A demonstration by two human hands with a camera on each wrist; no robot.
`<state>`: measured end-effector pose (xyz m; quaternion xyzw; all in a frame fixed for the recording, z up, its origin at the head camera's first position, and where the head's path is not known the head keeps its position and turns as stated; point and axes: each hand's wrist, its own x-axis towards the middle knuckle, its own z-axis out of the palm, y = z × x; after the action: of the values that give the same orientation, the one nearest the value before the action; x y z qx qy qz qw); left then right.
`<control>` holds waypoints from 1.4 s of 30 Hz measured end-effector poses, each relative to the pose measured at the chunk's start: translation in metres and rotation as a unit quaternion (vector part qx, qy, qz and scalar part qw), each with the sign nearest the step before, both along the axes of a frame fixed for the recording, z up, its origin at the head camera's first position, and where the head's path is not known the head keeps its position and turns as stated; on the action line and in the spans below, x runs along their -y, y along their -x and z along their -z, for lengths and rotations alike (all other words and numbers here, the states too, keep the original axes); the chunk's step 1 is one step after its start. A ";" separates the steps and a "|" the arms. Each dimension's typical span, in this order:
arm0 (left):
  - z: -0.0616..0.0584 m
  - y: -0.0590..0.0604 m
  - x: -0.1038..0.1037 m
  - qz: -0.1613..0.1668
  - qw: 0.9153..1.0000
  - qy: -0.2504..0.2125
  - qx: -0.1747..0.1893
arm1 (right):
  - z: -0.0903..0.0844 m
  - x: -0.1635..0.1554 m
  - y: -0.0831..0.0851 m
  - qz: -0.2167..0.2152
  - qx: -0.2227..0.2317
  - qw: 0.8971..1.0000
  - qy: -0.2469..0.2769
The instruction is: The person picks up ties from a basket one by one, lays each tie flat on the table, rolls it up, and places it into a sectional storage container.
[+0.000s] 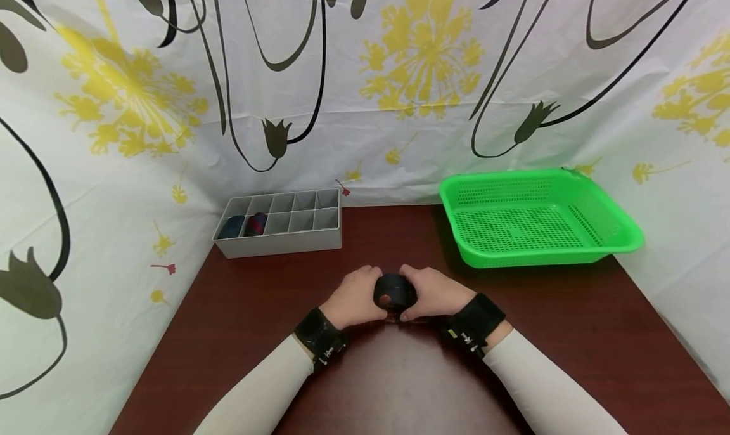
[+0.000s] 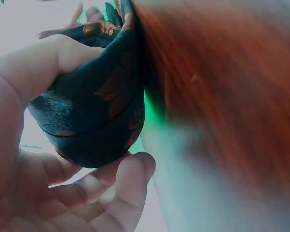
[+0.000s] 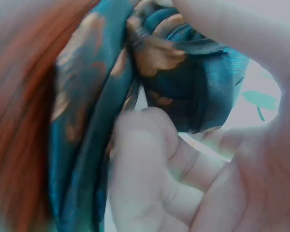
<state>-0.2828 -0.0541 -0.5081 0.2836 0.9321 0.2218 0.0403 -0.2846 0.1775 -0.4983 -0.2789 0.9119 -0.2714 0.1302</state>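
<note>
Your left hand [image 1: 355, 295] and right hand [image 1: 435, 292] meet at centre — fingers curled inward, thumbs on top — forearms angled in, wrists banded.

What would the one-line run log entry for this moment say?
left hand: grips rolled dark cloth | right hand: grips same | divided grey box: two rolls inside | green basket: right

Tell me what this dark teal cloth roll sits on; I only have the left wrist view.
Observer: The cloth roll rests on a dark brown table, gripped between the left hand and the right hand.
Operator: Report what else is on that table.
Observer: A grey divided organizer at the far left holds two dark rolls in its leftmost compartments.
Operator: Name the source of the green blur.
Observer: A green perforated basket stands at the far right, with nothing in it.
</note>
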 end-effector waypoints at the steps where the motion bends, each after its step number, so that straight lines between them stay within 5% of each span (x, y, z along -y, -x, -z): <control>1: 0.000 0.000 0.001 -0.001 1.000 0.000 -0.004 | 0.000 -0.001 0.000 0.000 0.010 1.000 0.005; 7: -0.002 0.001 0.002 -0.005 1.000 0.007 -0.018 | 0.002 -0.003 0.001 -0.007 0.019 0.999 0.033; 14: -0.009 -0.003 -0.001 0.013 0.995 0.077 -0.057 | -0.001 0.002 0.001 -0.039 -0.016 0.998 0.043; 23: -0.003 0.003 -0.001 0.034 0.999 -0.011 0.039 | 0.006 -0.001 0.005 -0.001 -0.018 1.000 -0.014; 33: -0.010 0.000 0.001 0.013 0.997 0.064 -0.043 | -0.007 0.003 0.000 -0.023 -0.063 0.997 0.035; 42: -0.006 0.000 0.003 0.027 0.999 0.013 0.040 | 0.006 0.003 0.003 0.003 -0.025 1.000 0.009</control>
<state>-0.2831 -0.0572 -0.5023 0.2988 0.9247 0.2196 0.0866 -0.2878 0.1745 -0.5046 -0.2845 0.9132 -0.2727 0.1040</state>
